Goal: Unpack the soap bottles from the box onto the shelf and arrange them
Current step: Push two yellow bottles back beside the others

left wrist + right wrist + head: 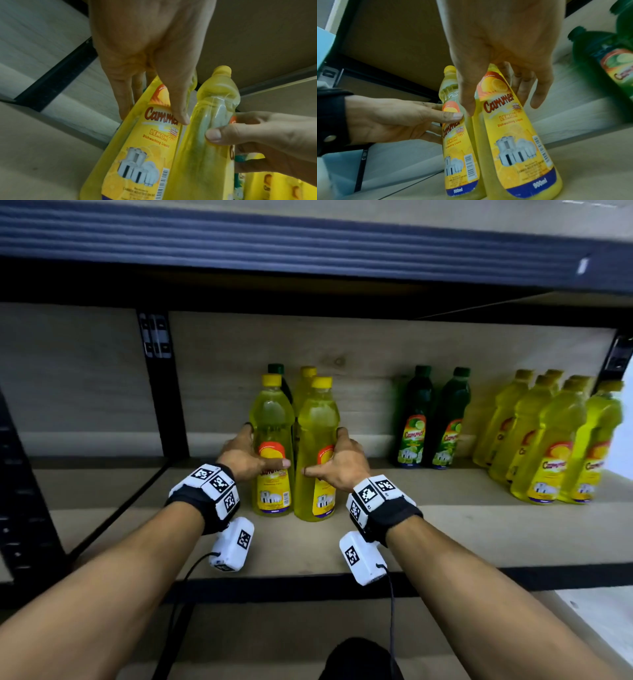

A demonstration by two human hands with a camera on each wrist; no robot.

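Already most bottles stand on the shelf: yellow bottles at far right, two green bottles beside them. In the centre, the left hand grips one yellow bottle and the right hand another, standing side by side. The box is not visible, so what remains probably cannot be told.

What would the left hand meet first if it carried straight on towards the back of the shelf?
Probably the green-capped bottle standing behind the yellow lemon bottle that the left hand grips; depth is unclear, so it may pass beside it.
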